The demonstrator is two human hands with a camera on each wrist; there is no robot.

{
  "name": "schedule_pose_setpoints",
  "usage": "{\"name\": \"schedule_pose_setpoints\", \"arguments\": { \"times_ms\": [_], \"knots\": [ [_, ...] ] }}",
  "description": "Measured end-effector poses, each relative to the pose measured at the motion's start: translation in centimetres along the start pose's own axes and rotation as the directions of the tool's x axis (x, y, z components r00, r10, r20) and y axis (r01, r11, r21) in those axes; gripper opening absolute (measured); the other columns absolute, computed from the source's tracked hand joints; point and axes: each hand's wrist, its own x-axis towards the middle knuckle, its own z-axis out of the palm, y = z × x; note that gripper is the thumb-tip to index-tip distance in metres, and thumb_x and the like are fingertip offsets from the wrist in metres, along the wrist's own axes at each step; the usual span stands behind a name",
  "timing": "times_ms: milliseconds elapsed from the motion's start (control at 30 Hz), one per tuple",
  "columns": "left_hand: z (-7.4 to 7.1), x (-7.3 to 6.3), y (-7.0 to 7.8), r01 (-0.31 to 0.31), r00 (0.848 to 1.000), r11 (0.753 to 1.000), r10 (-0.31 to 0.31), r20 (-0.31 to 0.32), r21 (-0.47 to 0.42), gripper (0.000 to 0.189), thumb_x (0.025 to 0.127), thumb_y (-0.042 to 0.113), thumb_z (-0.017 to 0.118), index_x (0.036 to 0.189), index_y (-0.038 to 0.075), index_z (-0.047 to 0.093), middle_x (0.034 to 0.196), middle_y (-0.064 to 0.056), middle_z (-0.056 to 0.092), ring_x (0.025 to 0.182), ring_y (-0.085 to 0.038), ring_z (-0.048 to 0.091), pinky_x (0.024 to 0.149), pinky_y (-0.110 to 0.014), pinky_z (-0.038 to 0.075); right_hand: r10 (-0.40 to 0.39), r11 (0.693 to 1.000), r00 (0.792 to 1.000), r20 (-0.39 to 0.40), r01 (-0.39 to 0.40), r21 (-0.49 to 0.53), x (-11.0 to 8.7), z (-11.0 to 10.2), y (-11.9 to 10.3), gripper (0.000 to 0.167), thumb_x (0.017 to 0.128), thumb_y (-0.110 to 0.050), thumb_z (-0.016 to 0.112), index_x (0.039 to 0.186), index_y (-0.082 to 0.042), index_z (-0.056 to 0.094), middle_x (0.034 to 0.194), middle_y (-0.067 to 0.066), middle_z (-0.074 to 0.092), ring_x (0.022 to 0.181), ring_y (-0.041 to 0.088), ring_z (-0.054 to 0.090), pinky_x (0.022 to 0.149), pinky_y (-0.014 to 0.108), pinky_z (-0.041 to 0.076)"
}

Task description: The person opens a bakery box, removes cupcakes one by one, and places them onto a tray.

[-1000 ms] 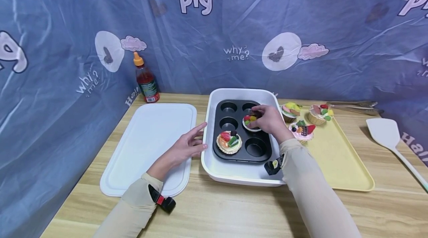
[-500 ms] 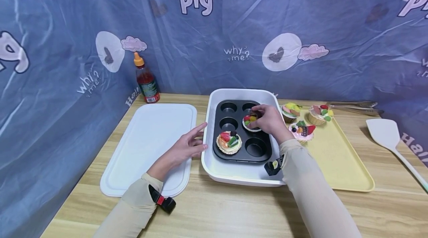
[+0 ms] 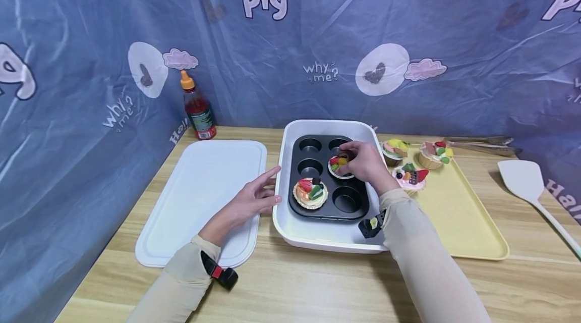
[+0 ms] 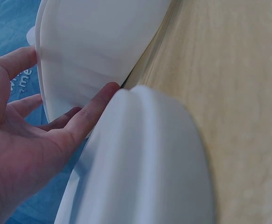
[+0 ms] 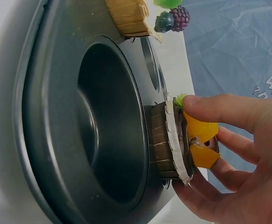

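My right hand (image 3: 366, 162) pinches a fruit cupcake (image 5: 164, 142) with a brown base and yellow, red and green fruit on top. It sits at the middle right cup of a black muffin tin (image 3: 328, 203), its base partly showing above the tin's surface in the right wrist view. A second fruit cupcake (image 3: 310, 194) with a pale crust rests at the tin's front left cup. The tin lies inside a deep white tub (image 3: 324, 238). My left hand (image 3: 247, 201), fingers spread and fairly straight, touches the tub's left wall; its fingertips reach the rim.
A white tray (image 3: 204, 197) lies on the left, with a sauce bottle (image 3: 199, 113) behind it. Right of the tub, a yellow tray (image 3: 463, 222) bears 3 more cupcakes. Metal tongs (image 3: 481, 144) and a white spatula (image 3: 522, 179) lie farther right.
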Motion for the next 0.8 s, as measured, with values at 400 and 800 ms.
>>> {"name": "schedule_pose_setpoints", "arguments": {
  "times_ms": [400, 800],
  "knots": [
    [0.06, -0.04, 0.11, -0.008, 1.000, 1.000, 0.008, -0.003, 0.012, 0.079, 0.096, 0.003, 0.065, 0.162, 0.018, 0.025, 0.152, -0.025, 0.039, 0.127, -0.034, 0.057, 0.089, -0.035, 0.060, -0.081, 0.997, 0.997, -0.010, 0.081, -0.004, -0.03, -0.07, 0.00, 0.066, 0.071, -0.004, 0.087, 0.133, -0.001, 0.063, 0.127, 0.021, 0.067, 0.113, 0.033, 0.061, 0.102, 0.048, 0.049],
    [0.03, 0.06, -0.07, -0.013, 1.000, 1.000, 0.013, -0.002, 0.022, 0.078, 0.096, 0.004, 0.065, 0.162, 0.017, 0.024, 0.151, -0.026, 0.039, 0.129, -0.037, 0.055, 0.090, -0.037, 0.060, -0.081, 0.995, 0.997, -0.015, 0.082, 0.050, -0.11, -0.18, -0.05, 0.066, 0.073, -0.008, 0.086, 0.134, -0.003, 0.063, 0.129, 0.021, 0.066, 0.116, 0.035, 0.059, 0.102, 0.047, 0.049]
  ]
}}
